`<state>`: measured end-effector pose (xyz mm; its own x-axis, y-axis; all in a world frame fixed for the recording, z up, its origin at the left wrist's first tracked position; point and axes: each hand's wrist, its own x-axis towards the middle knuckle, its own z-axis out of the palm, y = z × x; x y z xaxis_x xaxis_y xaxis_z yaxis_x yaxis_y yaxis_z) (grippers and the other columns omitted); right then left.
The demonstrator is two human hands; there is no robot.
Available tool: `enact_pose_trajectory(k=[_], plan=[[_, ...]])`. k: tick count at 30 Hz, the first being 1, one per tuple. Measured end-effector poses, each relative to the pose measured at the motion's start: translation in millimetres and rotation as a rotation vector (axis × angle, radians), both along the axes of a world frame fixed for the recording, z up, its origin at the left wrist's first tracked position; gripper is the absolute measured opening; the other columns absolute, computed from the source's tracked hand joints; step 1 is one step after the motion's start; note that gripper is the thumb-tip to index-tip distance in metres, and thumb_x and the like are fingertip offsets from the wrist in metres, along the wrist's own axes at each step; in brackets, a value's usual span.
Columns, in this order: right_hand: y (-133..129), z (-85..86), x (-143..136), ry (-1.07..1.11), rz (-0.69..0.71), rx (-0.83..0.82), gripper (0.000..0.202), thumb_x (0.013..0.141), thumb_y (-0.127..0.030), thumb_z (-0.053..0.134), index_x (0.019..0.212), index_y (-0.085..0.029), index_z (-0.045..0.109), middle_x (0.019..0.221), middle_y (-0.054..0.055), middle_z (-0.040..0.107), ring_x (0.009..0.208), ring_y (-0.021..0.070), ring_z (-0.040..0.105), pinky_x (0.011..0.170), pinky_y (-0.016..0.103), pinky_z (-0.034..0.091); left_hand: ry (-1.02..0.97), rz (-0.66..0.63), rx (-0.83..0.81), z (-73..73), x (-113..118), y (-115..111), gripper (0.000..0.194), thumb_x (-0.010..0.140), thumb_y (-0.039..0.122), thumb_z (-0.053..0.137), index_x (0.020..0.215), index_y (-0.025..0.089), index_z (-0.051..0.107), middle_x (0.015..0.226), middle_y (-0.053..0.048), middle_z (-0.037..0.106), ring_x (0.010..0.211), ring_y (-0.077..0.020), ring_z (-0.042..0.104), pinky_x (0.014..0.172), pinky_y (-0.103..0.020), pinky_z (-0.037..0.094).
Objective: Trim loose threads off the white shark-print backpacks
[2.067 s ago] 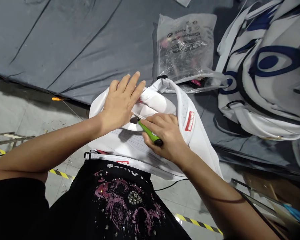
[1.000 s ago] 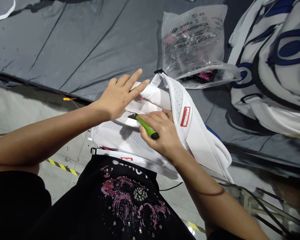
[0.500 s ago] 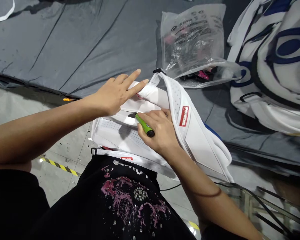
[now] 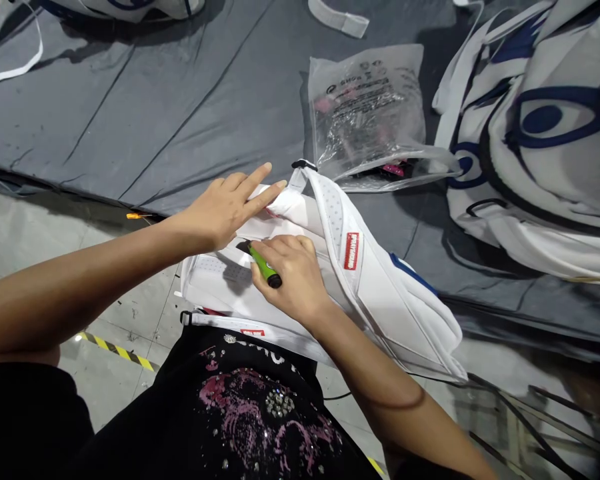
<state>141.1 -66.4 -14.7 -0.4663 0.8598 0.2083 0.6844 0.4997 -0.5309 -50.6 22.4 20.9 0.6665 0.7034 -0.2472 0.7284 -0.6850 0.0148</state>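
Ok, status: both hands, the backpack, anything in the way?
Left hand spread on white backpack. Right hand gripping green tool. Plastic bag beyond, not blocking hands.

A workshop, seen in the cloth-covered worktable (image 4: 180,87), hazard-striped floor tape (image 4: 116,352) and several similar backpacks (image 4: 550,147).

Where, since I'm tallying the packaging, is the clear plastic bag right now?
In the head view, the plastic bag lies right of centre on the grey cover, beyond the black buckle of the white bag and left of the blue-and-white backpack.
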Motion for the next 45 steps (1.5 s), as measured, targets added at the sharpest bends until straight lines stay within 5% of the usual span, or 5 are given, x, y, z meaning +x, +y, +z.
enact_pose_trajectory(k=[16,22,25,30,45], plan=[[-4.5,26.3,-6.0,-0.103,-0.124,-0.132,0.022,0.090,-0.029,0.054,0.091,-0.015,0.072,0.090,0.010,0.072,0.094,0.0274,0.063,0.085,0.044,0.042,0.036,-0.009,0.089,6.4,1.0,-7.7,0.092,0.080,0.007,0.049,0.163,0.022,0.012,0.170,-0.019,0.010,0.139,-0.0388,0.041,0.100,-0.048,0.043],[18.8,62.6,82.8,0.314,-0.282,0.169,0.031,0.089,-0.017,0.048,0.113,-0.021,0.067,0.110,0.006,0.073,0.102,0.0217,0.067,0.093,0.041,0.051,-0.006,-0.023,0.119,2.1,-1.8,-9.0,0.087,0.080,0.003,0.046,0.162,0.020,0.021,0.169,-0.019,0.016,0.141,-0.0389,0.041,0.099,-0.047,0.044],[66.8,39.6,139.7,-0.095,-0.617,0.164,0.029,0.084,-0.014,0.052,0.107,-0.017,0.070,0.101,0.011,0.072,0.095,0.0263,0.067,0.084,0.040,0.051,-0.032,-0.013,0.147,-1.3,-1.7,-10.0,0.088,0.078,0.001,0.046,0.161,0.020,0.022,0.169,-0.018,0.017,0.140,-0.0386,0.042,0.098,-0.047,0.043],[146.3,-22.1,170.6,-0.723,-0.423,-0.009,0.043,0.087,-0.012,0.054,0.129,-0.007,0.063,0.128,0.022,0.063,0.113,0.0317,0.057,0.082,0.037,0.045,-0.024,0.000,0.186,-5.5,-0.8,-11.7,0.093,0.075,-0.001,0.046,0.161,0.023,0.022,0.168,-0.016,0.022,0.140,-0.0363,0.044,0.097,-0.045,0.044],[165.9,-45.4,165.7,-0.688,-0.358,0.018,0.037,0.092,-0.011,0.046,0.117,-0.012,0.073,0.111,0.018,0.071,0.102,0.0281,0.060,0.080,0.034,0.043,0.042,0.021,0.125,3.9,3.5,-11.9,0.093,0.076,-0.001,0.051,0.162,0.022,0.023,0.169,-0.017,0.020,0.142,-0.0361,0.042,0.099,-0.047,0.045]])
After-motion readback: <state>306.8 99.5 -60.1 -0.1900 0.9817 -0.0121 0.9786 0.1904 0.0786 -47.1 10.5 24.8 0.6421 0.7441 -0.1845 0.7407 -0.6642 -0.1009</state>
